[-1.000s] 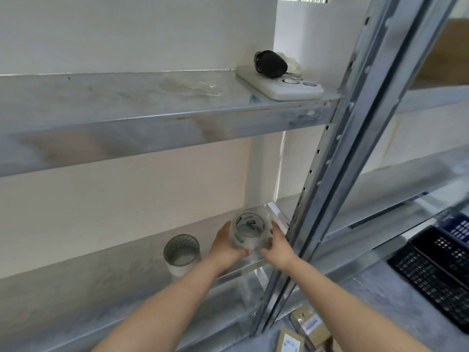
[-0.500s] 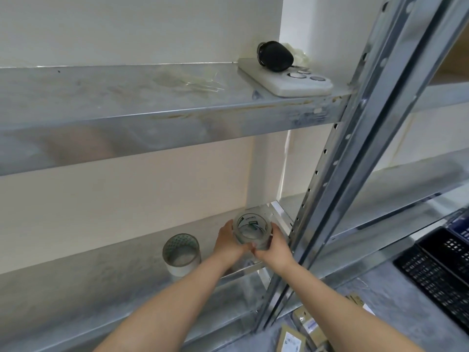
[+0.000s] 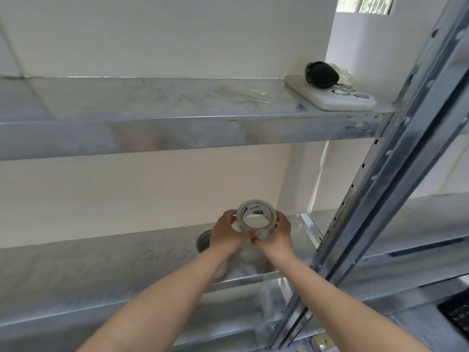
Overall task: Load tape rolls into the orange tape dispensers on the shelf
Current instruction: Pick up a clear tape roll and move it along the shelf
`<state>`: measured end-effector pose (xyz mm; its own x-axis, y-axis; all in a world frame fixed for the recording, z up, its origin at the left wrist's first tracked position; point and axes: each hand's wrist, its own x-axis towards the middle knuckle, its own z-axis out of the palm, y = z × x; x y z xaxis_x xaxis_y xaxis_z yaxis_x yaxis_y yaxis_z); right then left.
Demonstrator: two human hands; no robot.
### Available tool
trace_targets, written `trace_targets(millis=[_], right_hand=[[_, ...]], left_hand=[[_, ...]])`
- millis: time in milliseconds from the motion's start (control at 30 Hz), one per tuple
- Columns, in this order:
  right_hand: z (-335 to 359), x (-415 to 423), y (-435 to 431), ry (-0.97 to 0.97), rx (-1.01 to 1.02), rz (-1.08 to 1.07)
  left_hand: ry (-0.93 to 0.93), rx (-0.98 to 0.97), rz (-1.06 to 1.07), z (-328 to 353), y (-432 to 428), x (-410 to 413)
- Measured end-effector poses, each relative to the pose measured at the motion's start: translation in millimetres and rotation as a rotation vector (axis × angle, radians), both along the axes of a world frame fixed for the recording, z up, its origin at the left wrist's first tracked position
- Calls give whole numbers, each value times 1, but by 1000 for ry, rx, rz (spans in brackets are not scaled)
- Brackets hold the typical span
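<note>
A clear tape roll (image 3: 256, 216) with a white core and green print is held up above the lower metal shelf (image 3: 101, 265), its hole facing me. My left hand (image 3: 225, 232) grips its left side and my right hand (image 3: 275, 237) grips its right and underside. A second tape roll (image 3: 203, 240) stands on the lower shelf, mostly hidden behind my left hand. No orange tape dispenser is in view.
The upper metal shelf (image 3: 177, 128) carries a white flat device (image 3: 332, 99) with a black object (image 3: 321, 74) on it at its right end. A slanted steel upright (image 3: 375, 194) runs down the right side. A black crate (image 3: 456, 318) sits low at the right.
Both hands have lifted the tape roll off the lower shelf and tilted it upward. The camera has tipped up, and my left hand now covers most of the second roll.
</note>
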<state>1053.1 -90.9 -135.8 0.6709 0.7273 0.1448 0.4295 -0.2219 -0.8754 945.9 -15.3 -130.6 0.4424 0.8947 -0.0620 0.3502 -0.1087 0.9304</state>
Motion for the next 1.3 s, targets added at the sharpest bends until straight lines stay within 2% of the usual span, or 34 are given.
trace_targets(millis=[233, 433, 733, 1067, 1300], right_hand=[[12, -58, 40, 44, 56, 165], [14, -135, 72, 78, -35, 319], [20, -243, 106, 109, -31, 479], [23, -349, 127, 91, -39, 608], [26, -424, 126, 85, 40, 703]], left_hand=[[-14, 3, 197, 13, 23, -70], [-46, 24, 354, 21, 37, -159], [-47, 74, 556, 24, 46, -270], [-91, 50, 678, 27, 47, -375], [-96, 27, 736, 26, 40, -451]])
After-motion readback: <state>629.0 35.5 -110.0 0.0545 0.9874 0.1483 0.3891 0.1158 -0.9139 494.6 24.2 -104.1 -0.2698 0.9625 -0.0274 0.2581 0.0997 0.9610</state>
